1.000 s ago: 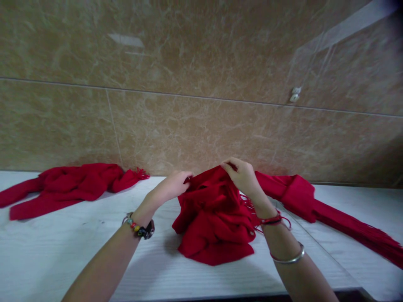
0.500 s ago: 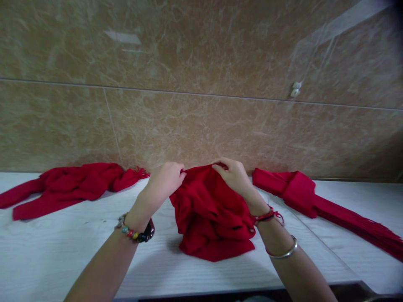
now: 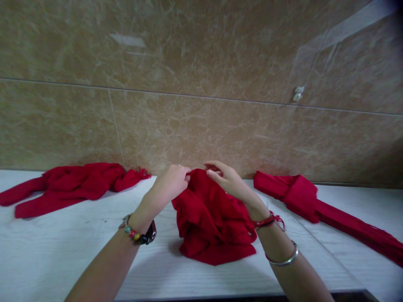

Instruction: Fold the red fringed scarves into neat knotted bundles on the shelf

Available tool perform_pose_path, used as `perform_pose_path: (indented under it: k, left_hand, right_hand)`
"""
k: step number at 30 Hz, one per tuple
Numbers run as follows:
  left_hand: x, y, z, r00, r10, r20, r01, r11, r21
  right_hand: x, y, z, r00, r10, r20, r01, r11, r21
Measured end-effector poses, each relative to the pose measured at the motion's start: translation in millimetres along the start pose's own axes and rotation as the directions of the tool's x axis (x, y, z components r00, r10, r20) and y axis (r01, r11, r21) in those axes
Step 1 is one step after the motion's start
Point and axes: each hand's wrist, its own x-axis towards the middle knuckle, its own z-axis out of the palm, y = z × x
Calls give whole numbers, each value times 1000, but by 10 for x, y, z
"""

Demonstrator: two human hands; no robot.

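A crumpled red scarf lies bunched on the white tabletop in front of me, its upper edge lifted; no fringe shows on it. My left hand is closed on the upper left edge, thumb and fingers pinching the cloth. At the upper right edge, my right hand has its fingers stretched out and apart from the thumb. Its thumb is close to the fabric, and I cannot tell whether it touches.
Another red scarf with a short fringe lies loosely heaped on the left. To the right is a folded red scarf with long fringe. A brown marbled wall rises behind the white table, whose near edge shows below.
My right hand has loosened its pinch and its fingers have spread. My left hand has moved slightly right, drawing the scarf's upper edge narrower between the hands.
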Motion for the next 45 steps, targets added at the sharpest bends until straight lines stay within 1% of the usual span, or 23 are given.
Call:
perform_pose_path:
  k: [4, 6, 8, 11, 12, 14, 16, 18, 20, 22, 24, 26, 28, 29, 31, 33, 34, 35, 37, 39, 40, 43, 45]
  left_hand:
    - [0, 29, 7, 998, 63, -3, -63, 997, -43]
    - [8, 38, 7, 995, 97, -3, -97, 993, -66]
    - [13, 15, 17, 992, 123, 29, -120, 990, -80]
    - [-1, -62, 40, 983, 102, 155, -85, 990, -109]
    - [-12, -86, 42, 978, 83, 193, -60, 991, -121]
    - [-41, -108, 32, 975, 42, 219, -12, 991, -136]
    - [-71, -88, 0, 980, 10, 199, 14, 993, -118]
    - [-91, -34, -36, 985, -7, 170, 23, 996, -88]
    - [-94, 28, -59, 991, -12, 136, 21, 998, -63]
    - [-85, 72, -64, 995, -20, 102, 25, 999, -48]
    - [-69, 79, -58, 996, -13, 92, 18, 998, -55]
    - [-47, 45, -50, 992, 20, 126, -10, 996, -85]
    - [-15, -23, -40, 981, 91, 173, -66, 987, -147]
    - [3, -64, -32, 976, 129, 175, -95, 977, -190]
    - [39, -148, -10, 977, 180, 117, -140, 947, -290]
    - [64, -222, 18, 979, 202, 44, -164, 891, -424]
    - [70, -254, 30, 976, 214, 46, -162, 845, -509]
    - [70, -283, 40, 968, 238, 84, -143, 790, -597]
    - [62, -334, 56, 929, 301, 216, -53, 685, -726]
    - [51, -374, 79, 888, 341, 307, 17, 645, -764]
    - [49, -388, 99, 881, 354, 314, 12, 646, -763]
    - [63, -393, 220, 873, 408, 267, -73, 650, -756]
    - [91, -374, 334, 860, 439, 261, -79, 619, -782]
  right_hand:
    - [-15, -14, 36, 999, -46, 14, 48, 993, -109]
    - [-4, -2, 39, 1000, -15, -16, 13, 993, -118]
    - [17, 38, 4, 997, 20, -69, -25, 997, -67]
    - [41, 134, -74, 985, 54, -162, -51, 998, 24]
    - [42, 162, -90, 980, 64, -191, -59, 998, 28]
    - [33, 189, -94, 970, 76, -233, -83, 996, -22]
    - [18, 169, -65, 976, 74, -205, -97, 989, -107]
    - [4, 113, -19, 993, 45, -113, -62, 986, -154]
    - [-2, 45, 23, 1000, -13, -12, 11, 990, -141]
    - [1, -11, 46, 999, -39, 28, 42, 992, -120]
    - [12, -40, 40, 1000, -10, -5, 9, 993, -117]
    - [26, -40, 2, 995, 23, -99, -33, 995, -95]
    - [37, -18, -61, 977, 34, -210, -44, 998, -44]
    - [41, 0, -97, 965, 38, -261, -46, 999, -22]
    - [48, 43, -163, 938, 52, -343, -56, 998, -3]
    - [56, 93, -208, 919, 60, -390, -67, 998, -6]
    - [62, 120, -220, 917, 61, -395, -70, 998, -8]
    - [68, 145, -224, 920, 59, -388, -68, 998, -10]
    - [80, 187, -216, 932, 47, -358, -59, 998, -20]
    - [90, 218, -199, 941, 36, -336, -53, 998, -40]
    - [95, 230, -192, 944, 32, -328, -52, 997, -51]
    - [103, 262, -195, 952, 21, -304, -46, 996, -77]
    - [102, 290, -213, 953, 15, -302, -45, 995, -94]
